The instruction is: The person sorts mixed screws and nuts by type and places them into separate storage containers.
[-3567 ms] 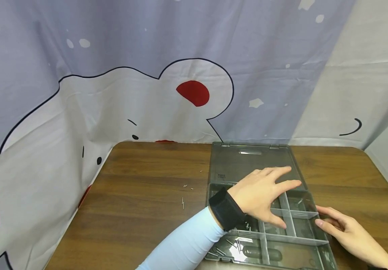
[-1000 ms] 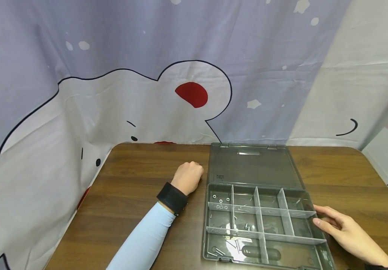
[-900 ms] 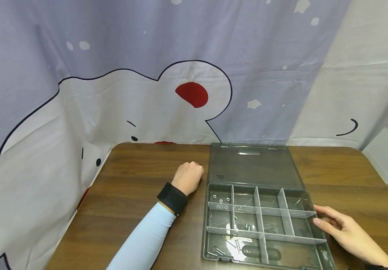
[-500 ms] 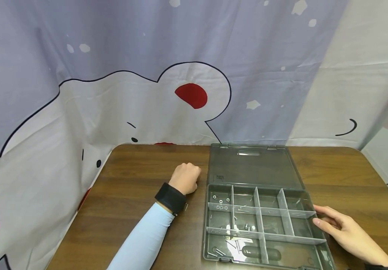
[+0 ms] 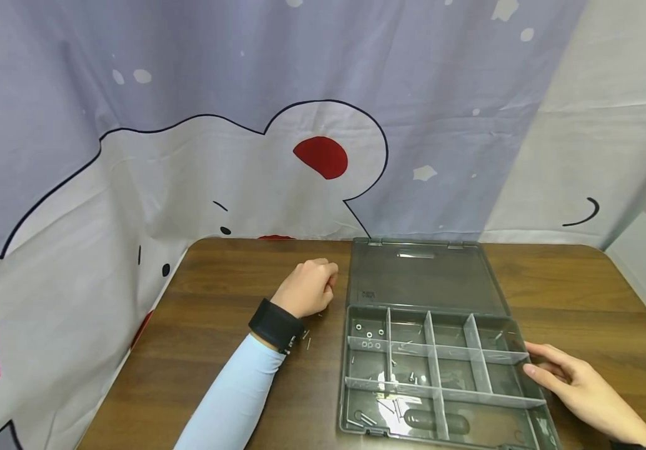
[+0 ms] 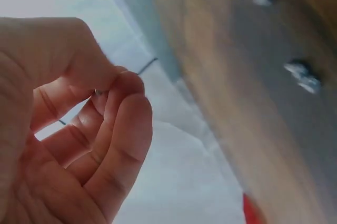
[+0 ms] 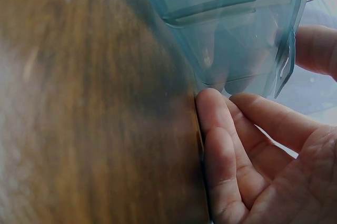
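Observation:
My left hand [image 5: 307,289] hovers just above the table, left of the box. In the left wrist view its thumb and fingertips pinch a tiny metal piece [image 6: 97,93], mostly hidden by the fingers. Below that hand, small metal pins [image 5: 308,343] lie on the wood; two blurred metal bits [image 6: 304,77] also show in the left wrist view. The open grey see-through compartment box [image 5: 486,424] stands to the right. My right hand [image 5: 581,387] rests at its right side, thumb at the rim and loosely bent fingers touching the outer wall.
The box's hinged lid [image 5: 430,275] lies folded back toward the curtain. Its compartments hold several nuts [image 5: 369,335], a few screws [image 5: 412,377] and several pins [image 5: 365,419]. A printed curtain [image 5: 216,169] hangs along the back and left edges of the wooden table [image 5: 188,350].
My left hand has come from over the box to the table at its left. In the last half second it has lifted and turned slightly, uncovering pins. The right hand stays put.

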Demonstrator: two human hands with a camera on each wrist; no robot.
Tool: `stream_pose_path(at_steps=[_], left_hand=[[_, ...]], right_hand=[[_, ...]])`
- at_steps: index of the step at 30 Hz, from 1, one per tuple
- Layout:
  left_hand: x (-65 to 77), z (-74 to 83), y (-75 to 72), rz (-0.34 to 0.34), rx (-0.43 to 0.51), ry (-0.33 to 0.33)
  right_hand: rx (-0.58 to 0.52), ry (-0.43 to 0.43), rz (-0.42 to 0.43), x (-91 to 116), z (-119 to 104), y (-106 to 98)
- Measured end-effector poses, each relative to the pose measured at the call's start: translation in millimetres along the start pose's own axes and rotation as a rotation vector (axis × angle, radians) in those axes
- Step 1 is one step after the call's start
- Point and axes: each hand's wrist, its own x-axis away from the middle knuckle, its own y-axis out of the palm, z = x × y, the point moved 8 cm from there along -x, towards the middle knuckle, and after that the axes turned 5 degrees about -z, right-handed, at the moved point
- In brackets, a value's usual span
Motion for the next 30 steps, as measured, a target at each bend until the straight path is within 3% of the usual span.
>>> stream_pose_path(at_steps=[6,14,24,30], left_hand=[[-1.9,23.2,-15.7,0.014,0.079,0.052],[-13.1,77.2,-30.9,0.030,0.061,0.184],[-40.6,160.5,-20.5,-0.028,-0.007,0.346],[-53.5,196.9,-8.6,-0.040,-0.036,0.374]], right_hand=[[0.000,0.001,0.001,0.9,1.4,-1.2],[-0.007,0.002,-0.003,1.6,1.3,-0.8],[-0.003,-0.004,0.001,0.7,0.7,0.7],[-0.003,-0.017,0.005,1.0,-1.0,-0.2]])
